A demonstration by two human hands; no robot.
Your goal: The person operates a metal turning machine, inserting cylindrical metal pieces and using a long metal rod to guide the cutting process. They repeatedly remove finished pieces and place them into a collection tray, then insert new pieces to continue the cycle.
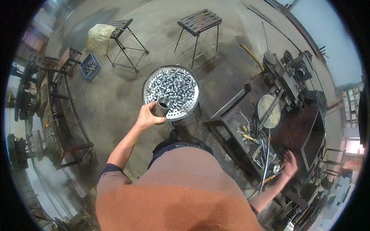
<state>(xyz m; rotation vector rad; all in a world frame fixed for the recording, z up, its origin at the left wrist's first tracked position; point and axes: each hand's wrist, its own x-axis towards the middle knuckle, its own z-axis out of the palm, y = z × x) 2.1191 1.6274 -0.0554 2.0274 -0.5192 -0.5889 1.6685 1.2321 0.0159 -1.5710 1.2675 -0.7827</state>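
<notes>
My left hand [147,118] is wrapped round a hollow metal cylinder [161,107], its round open end facing up. The cylinder is over the near rim of a round perforated metal tray [148,84], where many small shiny metal parts [174,85] lie heaped. Out to the right, my right hand [290,164] is raised beside the dark machine bench, with its fingers loosely apart and nothing visible in them. A small round metal piece [276,168] lies on the bench close to that hand.
The machine bench [227,133] on the right carries wrenches [243,116], a round pale-filled pan [269,111] and a long metal rod [266,159]. Ahead stand a slatted stand [199,21] and another draped with a sack [101,38]. A blue crate [90,66] sits left, near a metal frame [71,111].
</notes>
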